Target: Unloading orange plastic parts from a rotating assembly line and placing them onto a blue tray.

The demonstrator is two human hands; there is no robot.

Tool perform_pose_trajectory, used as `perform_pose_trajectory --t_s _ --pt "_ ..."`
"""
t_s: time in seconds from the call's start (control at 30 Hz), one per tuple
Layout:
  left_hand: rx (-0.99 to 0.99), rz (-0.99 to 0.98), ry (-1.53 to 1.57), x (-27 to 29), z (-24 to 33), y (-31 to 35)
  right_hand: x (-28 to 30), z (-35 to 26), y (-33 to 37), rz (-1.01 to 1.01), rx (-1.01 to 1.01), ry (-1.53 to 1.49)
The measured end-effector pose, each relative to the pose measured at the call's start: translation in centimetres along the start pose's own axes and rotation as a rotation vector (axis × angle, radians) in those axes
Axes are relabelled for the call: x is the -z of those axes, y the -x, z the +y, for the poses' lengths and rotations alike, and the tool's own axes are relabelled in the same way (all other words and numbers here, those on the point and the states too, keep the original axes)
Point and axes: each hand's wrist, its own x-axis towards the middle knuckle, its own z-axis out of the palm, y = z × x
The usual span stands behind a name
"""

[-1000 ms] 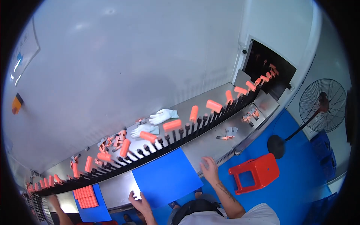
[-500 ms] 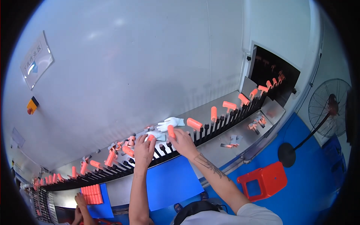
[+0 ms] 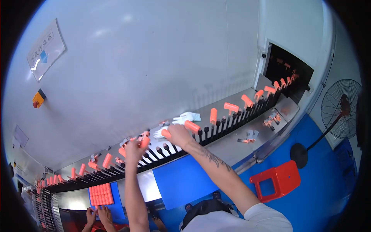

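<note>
1. My right tube (image 3: 166, 133), orange, is above the row of posts (image 3: 166, 147), in front of the white gloves (image 3: 188, 117). Its visible end points left and slightly up; its long axis slopes down to the right, into my fist.
2. My left tube (image 3: 145, 142) is farther left over the same row. Its long axis tilts, the upper end leaning right. Which end is its front, I cannot tell.
3. The next tube (image 3: 192, 126) lies beyond my right hand, its axis sloping down to the right.
4. The dark opening (image 3: 284, 65) at the right end has more orange tubes inside.
5. The metal ledge (image 3: 228, 147) carries small orange-and-grey scraps (image 3: 272, 121). To the left, a blue sheet (image 3: 119, 208) bears a block of tubes (image 3: 101, 194) in rows, a co-worker's hands (image 3: 103, 216) at its near edge.
6. My right hand (image 3: 180, 134) is closed round its tube, fingers curled.
7. My left hand (image 3: 133, 150) is curled against its tube, gripping it; some fingers are hidden.
</note>
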Motion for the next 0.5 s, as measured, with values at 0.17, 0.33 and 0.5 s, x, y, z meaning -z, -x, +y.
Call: perform_pose_trajectory --t_s 0.17,0.33,0.5 --pt "0.174 0.364 0.64 4.3 -3.6 5.0 2.6 -0.8 3.1 0.057 -0.137 -0.578" --pt "-0.178 -0.176 0.322 -10.3 -1.8 12.9 -5.1 5.4 17.2 0.129 -0.353 -0.436" --pt "-0.487 -0.21 0.139 -21.3 3.0 10.2 -10.5 10.9 20.3 0.349 -0.389 -0.237"
